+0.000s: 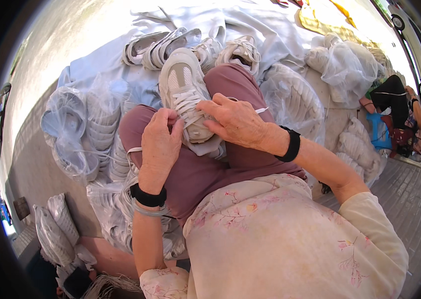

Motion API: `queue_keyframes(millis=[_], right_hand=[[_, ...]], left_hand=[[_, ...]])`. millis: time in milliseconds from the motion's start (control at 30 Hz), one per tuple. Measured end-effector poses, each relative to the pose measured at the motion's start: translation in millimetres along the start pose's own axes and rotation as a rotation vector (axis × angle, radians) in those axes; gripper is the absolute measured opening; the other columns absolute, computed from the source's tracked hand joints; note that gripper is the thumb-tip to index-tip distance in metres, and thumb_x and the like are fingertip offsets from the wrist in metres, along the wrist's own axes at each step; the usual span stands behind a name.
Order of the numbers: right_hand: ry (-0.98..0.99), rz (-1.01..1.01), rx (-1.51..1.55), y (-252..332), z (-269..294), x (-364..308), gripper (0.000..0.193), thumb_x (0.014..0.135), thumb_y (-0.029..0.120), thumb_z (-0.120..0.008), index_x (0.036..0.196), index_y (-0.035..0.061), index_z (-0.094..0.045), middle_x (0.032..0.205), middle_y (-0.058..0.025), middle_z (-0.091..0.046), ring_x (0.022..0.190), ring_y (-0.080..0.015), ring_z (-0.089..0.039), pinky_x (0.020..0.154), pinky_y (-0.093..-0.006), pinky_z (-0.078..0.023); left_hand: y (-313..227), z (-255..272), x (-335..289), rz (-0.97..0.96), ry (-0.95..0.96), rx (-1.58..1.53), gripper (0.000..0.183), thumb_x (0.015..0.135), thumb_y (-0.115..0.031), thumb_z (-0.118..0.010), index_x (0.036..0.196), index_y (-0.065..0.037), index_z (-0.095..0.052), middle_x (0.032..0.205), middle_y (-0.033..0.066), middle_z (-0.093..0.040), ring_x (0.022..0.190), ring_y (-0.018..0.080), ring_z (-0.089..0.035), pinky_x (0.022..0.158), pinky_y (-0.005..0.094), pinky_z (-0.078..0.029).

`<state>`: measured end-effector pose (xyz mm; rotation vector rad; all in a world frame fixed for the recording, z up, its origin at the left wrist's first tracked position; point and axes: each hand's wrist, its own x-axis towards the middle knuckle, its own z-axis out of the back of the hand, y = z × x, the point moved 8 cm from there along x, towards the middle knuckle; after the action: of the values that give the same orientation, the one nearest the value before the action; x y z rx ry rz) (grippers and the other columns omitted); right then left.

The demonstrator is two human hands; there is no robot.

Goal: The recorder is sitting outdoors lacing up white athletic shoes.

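The left hand (163,137), wrist bent inward, pinched a white flat shoelace (186,102) between thumb and fingertips; the right hand (234,121), knuckles up, gripped it opposite. Clear plastic bags (66,154) at the left held pale ridged-soled shoes (102,124); contents of the far-right bag (352,65) were hard to make out. The white-and-grey mesh sneaker (184,77) sat between the knees, toe away, long axis leaning slightly left.

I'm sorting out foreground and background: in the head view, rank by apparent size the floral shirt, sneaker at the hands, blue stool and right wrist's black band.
1. Floral shirt
2. Sneaker
3. Blue stool and black band: too alike to rank; the stool is farther away.
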<state>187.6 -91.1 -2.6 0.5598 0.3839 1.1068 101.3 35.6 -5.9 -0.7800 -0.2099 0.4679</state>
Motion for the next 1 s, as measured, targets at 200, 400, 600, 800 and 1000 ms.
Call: queue_keyframes(millis=[200, 400, 600, 800, 1000], right_hand=[[0.004, 0.002, 0.005, -1.1, 0.5, 2.4, 0.027, 0.083, 0.019, -0.062, 0.108, 0.0097, -0.054, 0.092, -0.0130, -0.055, 0.080, -0.0354, -0.063, 0.066, -0.0445, -0.051], [-0.087, -0.019, 0.175, -22.5, 3.9, 2.4, 0.023, 0.082, 0.017, -0.064, 0.102, 0.0067, -0.060, 0.084, -0.0111, -0.056, 0.073, -0.0302, -0.060, 0.065, -0.0400, -0.047], [-0.142, -0.033, 0.320, -33.7, 8.6, 6.5, 0.018, 0.080, 0.012, -0.066, 0.091, 0.0006, -0.059, 0.078, -0.0123, -0.058, 0.070, -0.0277, -0.059, 0.063, -0.0375, -0.046], [-0.175, 0.006, 0.323, -23.1, 6.3, 25.9, 0.011, 0.081, 0.012, -0.064, 0.087, 0.0030, -0.059, 0.080, -0.0117, -0.058, 0.071, -0.0304, -0.059, 0.063, -0.0378, -0.046], [-0.135, -0.037, 0.305, -25.0, -1.0, 30.3, 0.010, 0.081, 0.010, -0.063, 0.084, 0.0025, -0.058, 0.079, -0.0119, -0.058, 0.072, -0.0312, -0.060, 0.063, -0.0373, -0.047]], left_hand=[[17.3, -5.3, 6.6, 0.221, 0.077, -0.010, 0.034, 0.092, -0.032, -0.054, 0.084, 0.001, -0.058, 0.075, 0.0195, -0.063, 0.073, 0.0370, -0.062, 0.066, 0.0426, -0.047], [31.9, -13.8, 12.4, 0.380, 0.171, -0.010, 0.034, 0.090, -0.030, -0.050, 0.083, 0.003, -0.057, 0.077, 0.0247, -0.061, 0.076, 0.0431, -0.058, 0.069, 0.0451, -0.045], [29.0, -20.9, 13.3, 0.361, 0.215, -0.035, 0.029, 0.090, -0.022, -0.044, 0.083, 0.004, -0.051, 0.078, 0.0284, -0.057, 0.076, 0.0462, -0.055, 0.068, 0.0475, -0.043], [30.5, -24.6, 12.1, 0.000, 0.113, 0.151, 0.025, 0.095, -0.020, -0.040, 0.085, 0.002, -0.049, 0.063, 0.0148, -0.052, 0.050, 0.0215, -0.053, 0.051, 0.0345, -0.043], [25.2, -23.1, 5.9, 0.290, 0.176, -0.079, 0.022, 0.095, -0.017, -0.048, 0.084, 0.001, -0.047, 0.073, 0.0212, -0.052, 0.067, 0.0393, -0.051, 0.064, 0.0436, -0.042]])
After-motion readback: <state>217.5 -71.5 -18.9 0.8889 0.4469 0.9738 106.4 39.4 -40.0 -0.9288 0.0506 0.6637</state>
